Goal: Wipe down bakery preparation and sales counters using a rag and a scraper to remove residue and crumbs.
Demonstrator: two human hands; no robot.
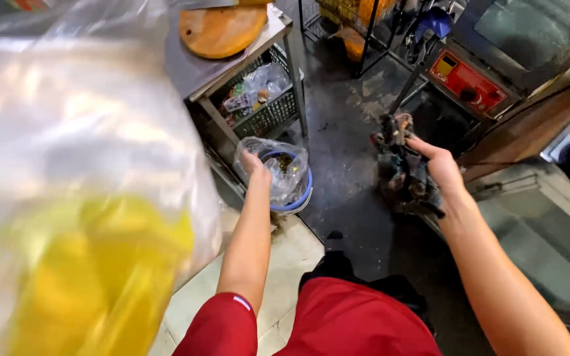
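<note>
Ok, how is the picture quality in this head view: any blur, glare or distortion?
Head view: the clear plastic bag with yellow contents at near left is badly blurred and throws white glare; the left hand on the lined blue bin and the right hand gripping dark scraps are fairly sharp; table legs lean with wide-angle distortion.

left hand [253,165] grips bin liner [278,168]; right hand [442,168] clutches dark wet scraps [400,175].

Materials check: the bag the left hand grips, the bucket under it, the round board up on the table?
Clear bag liner: thin plastic film, glossy and crinkled, see-through. Blue round bucket: probably moulded plastic, going by its smooth, even colour. Round orange-brown board: looks like wood, matte and worn. Table: grey metal, probably steel, dull sheen.
</note>
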